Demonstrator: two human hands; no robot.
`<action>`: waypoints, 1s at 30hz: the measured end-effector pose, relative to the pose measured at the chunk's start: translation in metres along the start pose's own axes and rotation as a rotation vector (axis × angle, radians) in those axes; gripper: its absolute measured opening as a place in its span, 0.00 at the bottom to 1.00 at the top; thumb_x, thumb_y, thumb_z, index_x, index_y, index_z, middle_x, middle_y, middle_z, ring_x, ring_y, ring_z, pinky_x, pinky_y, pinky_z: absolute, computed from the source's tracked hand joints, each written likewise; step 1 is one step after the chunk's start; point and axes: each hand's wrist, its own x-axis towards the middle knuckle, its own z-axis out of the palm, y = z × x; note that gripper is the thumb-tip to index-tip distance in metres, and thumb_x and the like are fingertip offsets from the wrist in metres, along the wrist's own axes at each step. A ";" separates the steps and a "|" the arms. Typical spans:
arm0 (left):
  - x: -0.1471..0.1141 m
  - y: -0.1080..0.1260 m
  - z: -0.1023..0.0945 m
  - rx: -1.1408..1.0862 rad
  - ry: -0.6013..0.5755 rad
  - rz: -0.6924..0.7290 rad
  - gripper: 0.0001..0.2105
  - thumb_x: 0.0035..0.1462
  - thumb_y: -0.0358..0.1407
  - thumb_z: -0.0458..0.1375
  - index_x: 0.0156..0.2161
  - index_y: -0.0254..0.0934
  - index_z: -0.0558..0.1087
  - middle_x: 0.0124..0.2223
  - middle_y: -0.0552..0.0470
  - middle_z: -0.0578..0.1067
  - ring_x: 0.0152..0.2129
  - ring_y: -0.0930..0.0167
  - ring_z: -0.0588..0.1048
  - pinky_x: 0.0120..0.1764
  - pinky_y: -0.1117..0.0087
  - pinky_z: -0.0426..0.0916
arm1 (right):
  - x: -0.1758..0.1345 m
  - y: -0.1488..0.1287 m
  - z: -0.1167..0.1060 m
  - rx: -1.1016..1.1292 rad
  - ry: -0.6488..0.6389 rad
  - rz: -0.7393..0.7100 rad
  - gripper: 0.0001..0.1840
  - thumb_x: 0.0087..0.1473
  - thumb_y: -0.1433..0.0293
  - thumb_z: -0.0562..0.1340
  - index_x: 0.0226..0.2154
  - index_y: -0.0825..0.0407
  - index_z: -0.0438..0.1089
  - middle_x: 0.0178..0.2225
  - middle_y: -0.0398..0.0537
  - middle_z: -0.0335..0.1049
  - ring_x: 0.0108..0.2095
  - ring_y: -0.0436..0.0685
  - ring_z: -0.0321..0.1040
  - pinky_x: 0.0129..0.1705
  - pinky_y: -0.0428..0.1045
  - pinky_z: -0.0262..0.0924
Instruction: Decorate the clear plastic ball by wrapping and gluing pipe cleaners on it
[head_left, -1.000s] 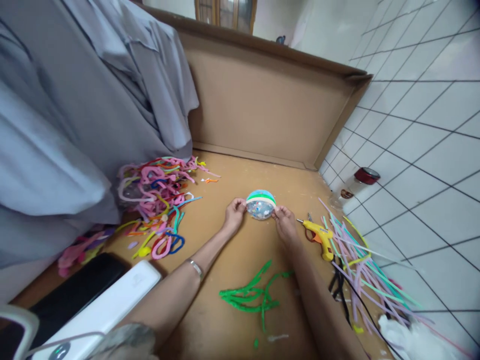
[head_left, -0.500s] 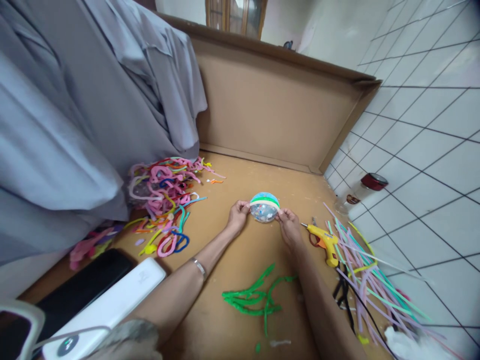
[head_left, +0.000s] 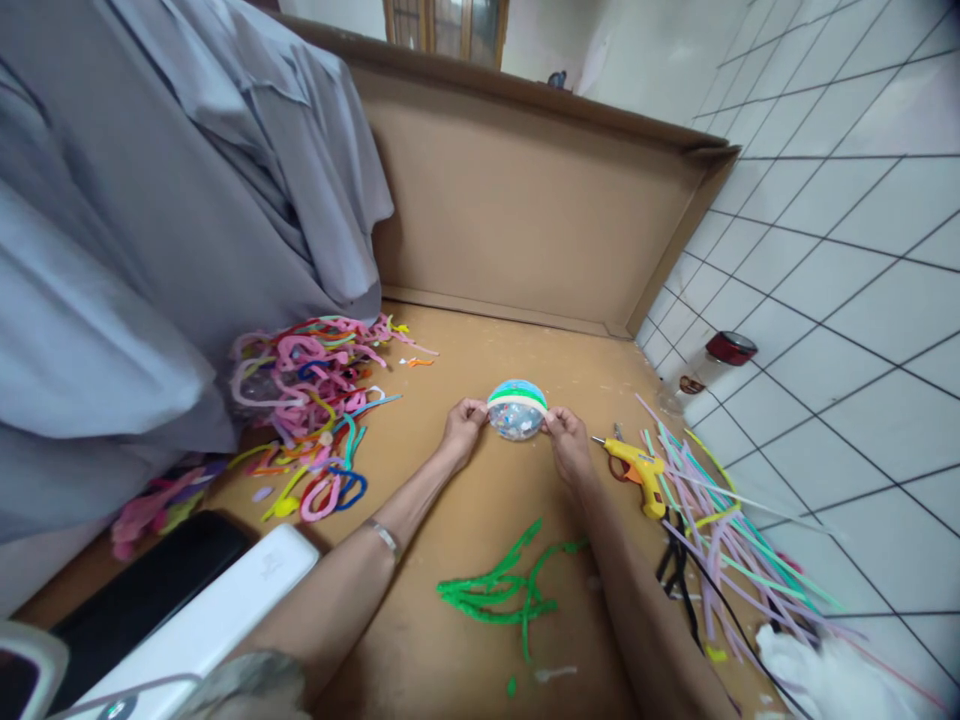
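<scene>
A round, see-through ball with blue, green and cream bands of pipe cleaner around its upper part is held low over the brown board. My left hand pinches its left side at the level of the cream band. On the opposite side, the fingers of my right hand are closed at the other end of that band. Whether the fingertips grip the band alone or the ball too is too small to tell. Loose green pipe cleaners lie on the board between my forearms.
Tangled coloured pipe cleaners are heaped at left, beside grey cloth. A yellow glue gun, straight pipe cleaners and a red-lidded jar lie along the tiled wall. Nearer left are a white power bank and a black case.
The whole view has shifted slightly, so things sit further left. Both hands keep their hold at the ball's sides, with little visible change in its position on the board.
</scene>
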 end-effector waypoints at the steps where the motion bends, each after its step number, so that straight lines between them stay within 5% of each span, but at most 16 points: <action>1: 0.000 0.000 0.000 0.009 -0.002 0.009 0.10 0.47 0.36 0.62 0.23 0.37 0.65 0.24 0.57 0.71 0.24 0.74 0.68 0.35 0.71 0.63 | -0.001 -0.002 0.000 -0.020 0.002 -0.020 0.16 0.45 0.54 0.63 0.24 0.48 0.63 0.23 0.40 0.63 0.28 0.53 0.60 0.34 0.48 0.57; 17: -0.006 0.004 -0.001 0.216 0.000 0.171 0.07 0.54 0.35 0.56 0.27 0.38 0.65 0.33 0.52 0.75 0.35 0.69 0.73 0.44 0.68 0.66 | -0.014 -0.010 0.006 -0.191 0.064 -0.152 0.14 0.53 0.55 0.58 0.28 0.47 0.61 0.26 0.40 0.61 0.30 0.54 0.59 0.36 0.49 0.56; 30: -0.008 0.004 -0.005 0.242 -0.038 0.208 0.08 0.55 0.37 0.56 0.28 0.38 0.65 0.37 0.49 0.75 0.37 0.68 0.73 0.46 0.66 0.66 | -0.017 -0.004 0.002 -0.610 0.116 -0.493 0.13 0.62 0.62 0.50 0.34 0.48 0.67 0.34 0.51 0.70 0.36 0.58 0.67 0.42 0.52 0.62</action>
